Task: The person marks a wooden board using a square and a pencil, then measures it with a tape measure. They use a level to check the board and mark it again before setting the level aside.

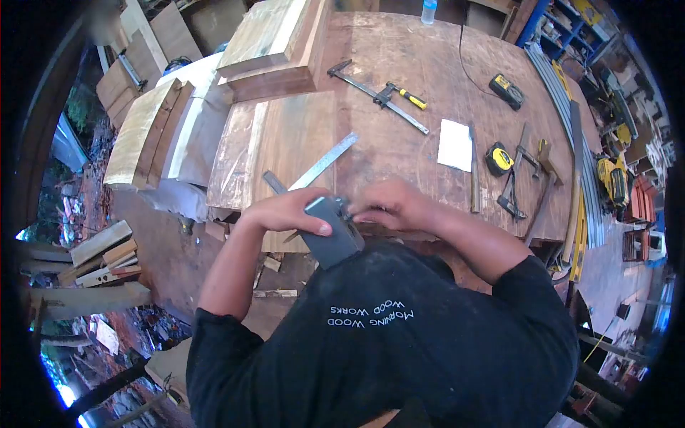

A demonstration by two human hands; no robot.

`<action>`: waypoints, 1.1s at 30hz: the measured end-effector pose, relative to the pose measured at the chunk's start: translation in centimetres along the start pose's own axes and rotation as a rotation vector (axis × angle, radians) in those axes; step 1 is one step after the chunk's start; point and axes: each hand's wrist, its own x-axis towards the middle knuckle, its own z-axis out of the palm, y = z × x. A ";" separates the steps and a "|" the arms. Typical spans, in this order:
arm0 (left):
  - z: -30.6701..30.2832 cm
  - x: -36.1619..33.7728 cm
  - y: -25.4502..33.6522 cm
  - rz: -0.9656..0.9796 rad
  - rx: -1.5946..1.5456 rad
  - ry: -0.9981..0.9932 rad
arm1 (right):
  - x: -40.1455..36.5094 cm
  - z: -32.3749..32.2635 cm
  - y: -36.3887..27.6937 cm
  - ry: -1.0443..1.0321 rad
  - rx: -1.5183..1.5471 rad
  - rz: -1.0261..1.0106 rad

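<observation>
My left hand (282, 212) is wrapped round a dark grey, box-shaped tool (332, 239) with small metal parts at its far end, held close against my shirt. My right hand (392, 203) is closed, its fingers pinched beside those metal parts; I cannot tell what is between them. Just beyond my left hand, a steel ruler (325, 162) lies slantwise on a wooden board (289, 121), with a short dark bar (273, 182) near its lower end.
Stacked thick wood blocks (271, 43) stand at the back left of the workbench (421, 57). A bar clamp (382, 98), white paper (454, 145), a tape measure (499, 158), a hammer (548, 171) and a yellow-black meter (506, 90) lie across it. A bottle (428, 12) is at the far edge.
</observation>
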 end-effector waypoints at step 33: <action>1.0 1.9 5.1 -0.090 0.105 -0.053 | -2.4 -3.9 -2.0 -0.246 0.159 0.249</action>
